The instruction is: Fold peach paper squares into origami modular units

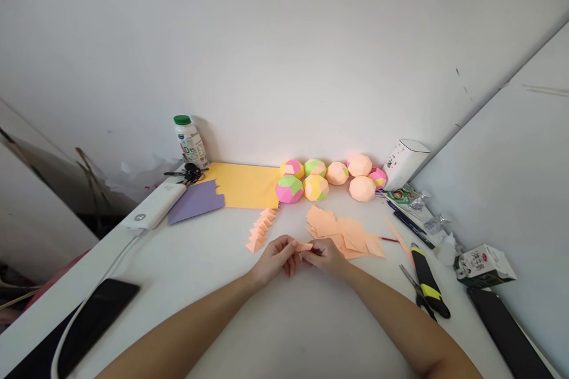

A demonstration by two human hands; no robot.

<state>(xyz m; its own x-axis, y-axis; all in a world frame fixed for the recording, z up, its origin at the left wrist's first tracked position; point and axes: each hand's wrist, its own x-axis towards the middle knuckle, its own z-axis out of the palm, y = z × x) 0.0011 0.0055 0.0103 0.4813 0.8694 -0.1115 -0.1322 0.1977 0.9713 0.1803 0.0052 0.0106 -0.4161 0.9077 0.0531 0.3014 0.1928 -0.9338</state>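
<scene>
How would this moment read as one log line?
left hand: grips small peach paper | right hand: grips same paper | nearby: row of folded pieces, loose peach sheets | farther back: paper balls

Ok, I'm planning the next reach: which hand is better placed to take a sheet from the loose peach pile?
Probably the right hand: it is close beside the loose peach sheets, while the left hand is nearer the folded pieces. Both, though, hold a small peach piece.

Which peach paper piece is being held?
The small piece pinched between left hand and right hand; the folded row and loose pile lie on the table.
</scene>
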